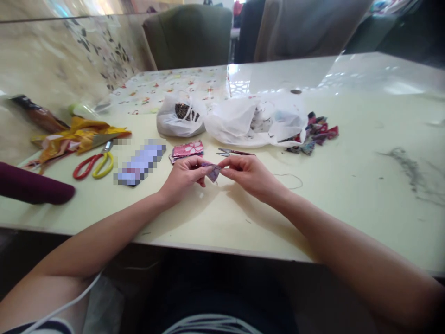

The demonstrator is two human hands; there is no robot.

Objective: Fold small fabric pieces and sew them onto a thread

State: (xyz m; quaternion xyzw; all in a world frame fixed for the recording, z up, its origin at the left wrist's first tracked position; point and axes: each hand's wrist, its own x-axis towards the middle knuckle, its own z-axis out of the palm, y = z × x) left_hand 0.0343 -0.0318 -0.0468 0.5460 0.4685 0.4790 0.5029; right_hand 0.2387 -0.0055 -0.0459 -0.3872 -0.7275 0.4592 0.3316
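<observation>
Between my two hands, just above the table, is a small folded piece of purple patterned fabric [214,174]. My left hand [184,177] pinches its left side, and my right hand [248,176] has thumb and forefinger closed at its upper right corner. Whether a needle is in the right fingertips is too small to tell. Right behind the hands lies a stack of fabric squares [188,148], a pink flowered one on top. Thread snips [236,152] lie behind my right hand. A thin dark thread [292,176] curls on the table beside my right wrist.
Two white plastic bags [239,123] stand at the back, with small fabric pieces [320,132] to their right. To the left are red-and-yellow-handled scissors [93,165], a blurred-out phone-shaped item [141,163], yellow cloth [81,134] and a maroon cylinder [38,184]. Tangled thread [410,169] lies right.
</observation>
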